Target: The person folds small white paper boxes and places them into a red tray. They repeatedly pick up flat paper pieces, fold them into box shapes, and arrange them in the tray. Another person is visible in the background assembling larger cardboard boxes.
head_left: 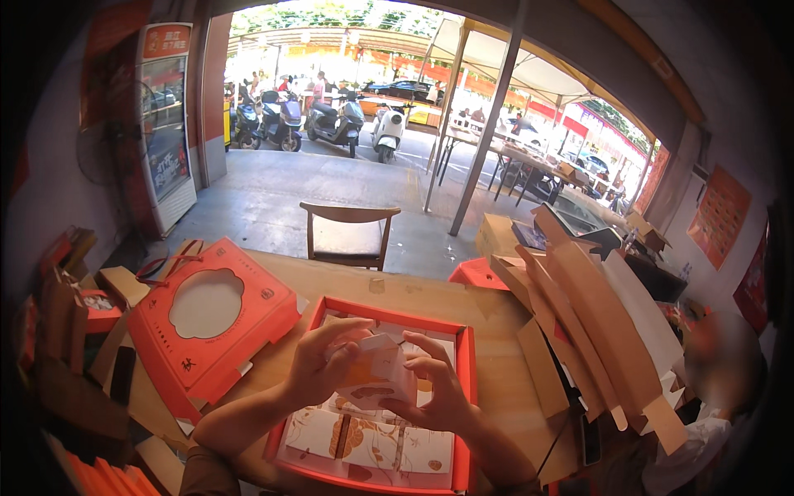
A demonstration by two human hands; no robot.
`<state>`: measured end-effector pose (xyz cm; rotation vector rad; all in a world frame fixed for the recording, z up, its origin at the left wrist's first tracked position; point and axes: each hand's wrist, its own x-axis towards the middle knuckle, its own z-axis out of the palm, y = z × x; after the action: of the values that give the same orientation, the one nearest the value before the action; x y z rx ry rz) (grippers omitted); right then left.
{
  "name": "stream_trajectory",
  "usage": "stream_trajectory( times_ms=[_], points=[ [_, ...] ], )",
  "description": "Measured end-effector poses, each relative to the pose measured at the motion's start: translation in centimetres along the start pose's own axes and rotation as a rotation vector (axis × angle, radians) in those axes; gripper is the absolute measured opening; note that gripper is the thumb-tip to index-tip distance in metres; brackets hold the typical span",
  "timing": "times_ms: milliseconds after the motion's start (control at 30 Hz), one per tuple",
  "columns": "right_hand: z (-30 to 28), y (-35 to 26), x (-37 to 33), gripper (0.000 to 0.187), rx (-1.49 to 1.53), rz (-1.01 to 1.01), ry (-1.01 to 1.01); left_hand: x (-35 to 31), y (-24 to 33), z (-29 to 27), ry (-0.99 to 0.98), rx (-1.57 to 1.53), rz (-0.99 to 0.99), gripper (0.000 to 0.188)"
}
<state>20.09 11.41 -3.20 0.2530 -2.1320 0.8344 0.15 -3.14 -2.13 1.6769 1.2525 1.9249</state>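
Note:
Between my two hands is a small white carton [376,364] with tan patterning, held above a shallow red gift box [468,388]. My left hand [327,360] grips the carton's left side, its fingers bent over the upper edge. On the other side, my right hand [434,384] has its thumb low and its fingers curled along the carton. Below them in the red box lie several white cartons with gold drawings [372,442]. To the left rests the red lid [256,331], which has a scalloped window and a handle.
Flattened brown cardboard [579,331] is stacked at the right of the wooden table [496,331], near a person [703,430]. Cartons clutter the far left. A wooden chair [347,231] stands beyond the table, and a glass-door fridge [168,124] at the back left.

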Motion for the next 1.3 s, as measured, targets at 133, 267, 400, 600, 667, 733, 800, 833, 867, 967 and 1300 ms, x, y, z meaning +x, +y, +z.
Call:
stream_trajectory(
  times_ms=[133,267,400,600,667,733,800,833,867,967,1300],
  points=[
    [-0.2,-0.1,0.2,0.070,0.006,-0.042,-0.038,-0.5,0.3,-0.8,0.045,-0.188,-0.172,0.033],
    [-0.1,-0.2,0.2,0.067,-0.029,-0.073,-0.048,-0.3,0.6,-0.8,0.007,-0.076,-0.050,0.038],
    [-0.4,-0.3,0.2,0.064,0.010,-0.005,-0.017,1.3,0.5,-1.1,-0.166,0.210,0.309,0.040],
    [-0.7,-0.1,0.4,0.061,-0.045,-0.043,-0.014,1.2,1.7,-0.8,-0.318,0.164,0.272,0.037],
    [-0.7,-0.1,0.3,0.061,-0.024,-0.017,-0.011,1.1,1.2,-1.0,-0.348,0.143,0.261,0.037],
    [-0.5,-0.2,0.1,0.061,0.013,0.018,-0.001,0.9,0.8,-1.0,-0.337,0.139,0.278,0.038],
    [-0.6,-0.5,0.4,0.063,0.012,-0.020,0.010,0.6,0.8,-1.2,-0.275,0.164,0.230,0.036],
    [-0.6,-0.6,0.6,0.063,0.012,-0.040,0.015,0.5,0.8,-1.2,-0.244,0.177,0.206,0.036],
    [-0.3,-0.7,0.4,0.064,0.083,0.018,0.041,0.5,0.8,-1.1,-0.254,0.188,0.225,0.036],
    [0.3,-0.6,-0.3,0.066,0.183,0.111,0.077,0.6,0.9,-0.9,-0.277,0.223,0.257,0.038],
    [0.4,-0.5,-0.1,0.074,0.056,-0.005,0.025,0.4,2.2,-0.1,-0.244,0.265,0.212,0.046]
  ],
)
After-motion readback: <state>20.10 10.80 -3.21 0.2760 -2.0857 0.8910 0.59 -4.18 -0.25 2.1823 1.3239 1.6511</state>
